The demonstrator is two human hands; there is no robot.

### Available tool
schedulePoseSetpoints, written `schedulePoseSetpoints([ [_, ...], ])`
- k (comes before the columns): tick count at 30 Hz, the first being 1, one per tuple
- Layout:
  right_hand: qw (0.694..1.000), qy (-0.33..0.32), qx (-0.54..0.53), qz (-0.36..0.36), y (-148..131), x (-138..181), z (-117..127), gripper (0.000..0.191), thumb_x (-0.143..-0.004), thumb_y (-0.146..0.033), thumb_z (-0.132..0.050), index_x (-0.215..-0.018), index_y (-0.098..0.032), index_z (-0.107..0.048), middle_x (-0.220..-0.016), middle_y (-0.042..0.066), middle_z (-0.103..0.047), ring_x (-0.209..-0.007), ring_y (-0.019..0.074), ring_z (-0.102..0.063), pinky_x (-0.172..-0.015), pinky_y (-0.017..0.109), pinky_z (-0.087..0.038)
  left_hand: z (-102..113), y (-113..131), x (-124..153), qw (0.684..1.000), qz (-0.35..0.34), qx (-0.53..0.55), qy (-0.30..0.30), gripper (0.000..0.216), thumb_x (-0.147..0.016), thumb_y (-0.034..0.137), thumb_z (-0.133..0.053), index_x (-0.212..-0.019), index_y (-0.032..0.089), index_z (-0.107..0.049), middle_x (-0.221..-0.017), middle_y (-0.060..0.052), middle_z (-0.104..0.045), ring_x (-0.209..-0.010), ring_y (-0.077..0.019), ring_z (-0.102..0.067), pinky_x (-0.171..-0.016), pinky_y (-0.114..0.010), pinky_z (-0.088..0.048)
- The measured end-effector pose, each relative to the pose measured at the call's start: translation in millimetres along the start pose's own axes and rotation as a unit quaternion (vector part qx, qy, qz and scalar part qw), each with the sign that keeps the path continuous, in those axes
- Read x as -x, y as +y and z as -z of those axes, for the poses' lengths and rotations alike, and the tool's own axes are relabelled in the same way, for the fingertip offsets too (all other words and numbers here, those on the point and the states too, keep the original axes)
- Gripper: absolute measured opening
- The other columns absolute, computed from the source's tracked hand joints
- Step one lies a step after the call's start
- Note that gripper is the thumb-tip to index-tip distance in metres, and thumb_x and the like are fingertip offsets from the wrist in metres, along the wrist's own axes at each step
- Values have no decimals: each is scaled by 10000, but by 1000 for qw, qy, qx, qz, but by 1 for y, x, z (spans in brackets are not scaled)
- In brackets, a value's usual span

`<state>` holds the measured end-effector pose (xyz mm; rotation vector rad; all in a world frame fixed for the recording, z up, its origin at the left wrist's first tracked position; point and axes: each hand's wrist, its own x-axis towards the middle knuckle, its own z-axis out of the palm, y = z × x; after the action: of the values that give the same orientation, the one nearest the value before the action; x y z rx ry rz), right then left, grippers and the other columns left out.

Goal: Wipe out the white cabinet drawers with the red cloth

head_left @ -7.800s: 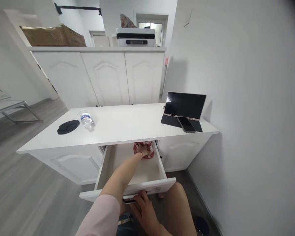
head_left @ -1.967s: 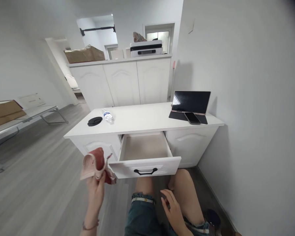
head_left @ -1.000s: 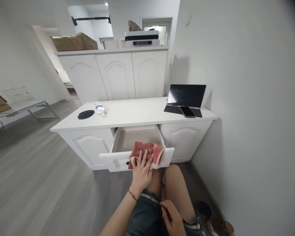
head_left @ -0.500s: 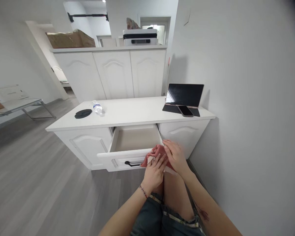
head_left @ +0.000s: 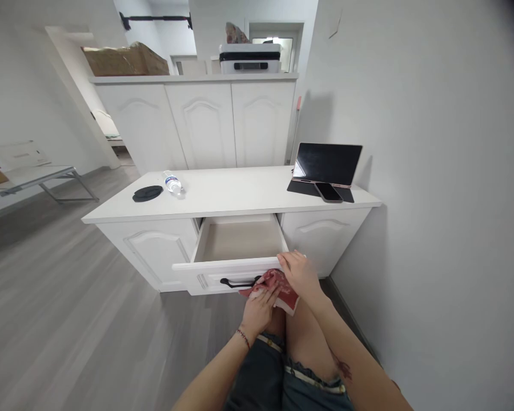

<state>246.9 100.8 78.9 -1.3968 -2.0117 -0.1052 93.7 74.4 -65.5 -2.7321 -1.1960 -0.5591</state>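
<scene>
A pulled-out white drawer [head_left: 205, 269] with a black handle [head_left: 235, 283] faces me. My left hand [head_left: 259, 311] holds a red-and-white cloth [head_left: 288, 294] against the drawer front, right by the handle's right end. Its fingers lie over the cloth, and part of the cloth hangs above my knees. On the right end of the drawer's top edge, my right hand [head_left: 300, 275] has its fingers bent over the rim. Its thumb is hard to make out. The inside of the drawer shows a bare beige bottom [head_left: 240, 240].
The white cabinet top [head_left: 231, 191] carries a tablet [head_left: 328, 162], a phone [head_left: 328, 192], a plastic bottle [head_left: 173, 183] and a black flat disc [head_left: 148, 193]. A wall [head_left: 432, 228] stands close on my right. Behind are taller cabinets [head_left: 209, 125] with a cardboard box [head_left: 128, 60].
My right hand has shifted off the cloth onto the drawer's top edge. The left hand and cloth have slid lower on the drawer front, and the cloth is more spread out.
</scene>
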Motion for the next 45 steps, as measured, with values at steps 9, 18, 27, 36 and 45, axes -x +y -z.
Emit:
schedulePoseSetpoints([
  [9, 1000, 29, -11, -2, 3, 4, -8, 298, -961, -296, -365, -840, -204, -621, -816, 33, -689, -790, 190, -605, -930, 359, -394, 0, -42, 43, 996, 33, -50, -66, 578, -875, 172, -459, -1425, 255, -301, -1181, -42, -637, -980, -171, -558, -877, -330, -383],
  [18, 998, 67, 3, -5, -1, 4, -8, 298, -954, -301, -376, -802, -207, -614, -770, 39, -670, -758, 193, -582, -790, 327, -398, 20, -95, 96, 989, 74, -107, -66, 604, -866, 159, -461, -1422, 318, -287, -1158, -45, -641, -1031, -211, -542, -947, -412, -314],
  [27, 996, 83, 6, -13, 0, 6, -18, 274, -949, -300, -398, -779, -197, -586, -744, 45, -637, -765, 198, -543, -719, 311, -354, 37, -139, 150, 971, 188, -149, 10, 488, -837, 151, -435, -1303, 271, -517, -1319, -98, -548, -1228, -323, -446, -1006, -544, -303],
  [36, 994, 101, 11, -43, -1, 8, -24, 276, -943, -312, -395, -775, -206, -587, -737, 50, -622, -770, 209, -533, -731, 323, -347, 52, -139, 127, 939, 282, -16, 198, 669, -803, 115, -454, -1441, 133, -254, -1546, -142, 116, -1393, -352, 76, -1099, -594, -142],
  [45, 993, 113, 10, -33, -1, 8, -25, 277, -942, -314, -394, -772, -209, -586, -727, 44, -627, -752, 204, -537, -750, 328, -357, 57, -107, 95, 915, 324, -10, 241, 720, -864, 139, -401, -1479, 213, -35, -1525, -77, 234, -1375, -350, 170, -1078, -644, -62],
])
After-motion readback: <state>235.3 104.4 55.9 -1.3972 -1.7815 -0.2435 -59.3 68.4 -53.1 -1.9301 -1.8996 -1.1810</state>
